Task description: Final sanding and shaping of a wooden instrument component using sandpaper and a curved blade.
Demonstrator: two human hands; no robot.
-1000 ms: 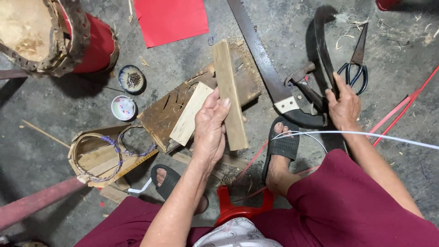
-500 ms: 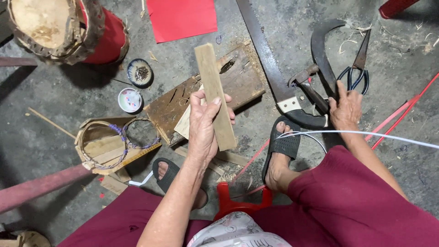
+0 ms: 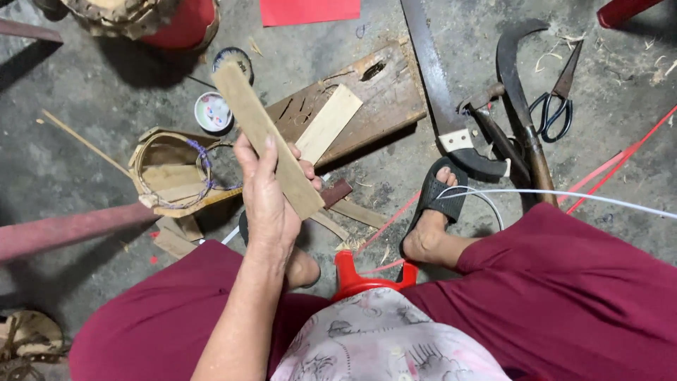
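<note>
My left hand grips a long flat wooden slat, held up and tilted toward the upper left above the floor. Below it a paler short slat lies on a dark worn wooden board. My right hand is out of sight. Just left of my hand sits a small woven bamboo frame with wire looped around it.
A hand saw, a curved sickle, a hammer and black scissors lie on the concrete floor at the right. Two small round tins sit upper left. A white cord and red strips cross at the right.
My left hand has lifted the slat higher and swung it to the left. My right hand, earlier by the tools at the right, has left the view.
</note>
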